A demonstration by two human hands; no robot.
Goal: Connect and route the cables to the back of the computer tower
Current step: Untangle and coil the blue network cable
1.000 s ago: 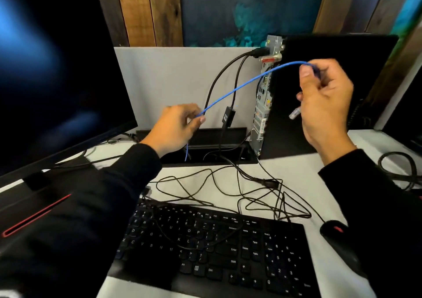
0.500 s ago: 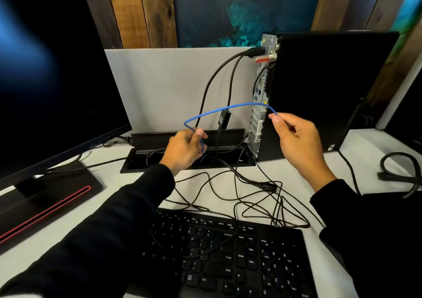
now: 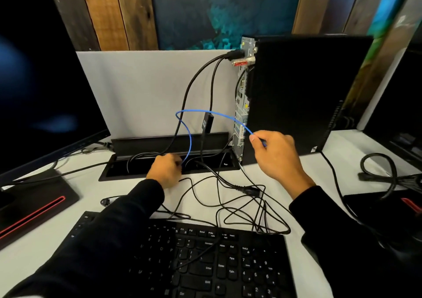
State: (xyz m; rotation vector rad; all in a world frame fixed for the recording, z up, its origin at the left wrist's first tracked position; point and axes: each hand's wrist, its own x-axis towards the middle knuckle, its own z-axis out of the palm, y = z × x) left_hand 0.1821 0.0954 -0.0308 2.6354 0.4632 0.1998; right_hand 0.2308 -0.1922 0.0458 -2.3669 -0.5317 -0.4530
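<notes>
Blue cable [image 3: 206,112] arcs in the air in front of the tower's [image 3: 306,92] rear panel, not plugged in. Right hand [image 3: 275,155] pinches one end between thumb and fingers just beside the lower rear ports; the plug itself is hidden in the hand. Left hand [image 3: 165,168] sits at the front edge of the cable tray [image 3: 109,172], fingers curled round the cable's lower run, which drops toward the tray.

Tray is recessed in the worktop [image 3: 86,185], lid [image 3: 169,141] flipped up behind it. Inside: several black cable runs; cannot tell where they end. Two black cables [image 3: 194,85] hang from plugs at the tower's top rear and go down toward the tray; one carries a small black block [image 3: 207,124].

Loose tangle of thin black wires [image 3: 246,211] lies on the worktop between tray and keyboard [image 3: 205,265]; one wire crosses the keys. Monitor [image 3: 43,87] at left on a red-striped base [image 3: 34,206]. More black cable coiled at far right [image 3: 386,172].
</notes>
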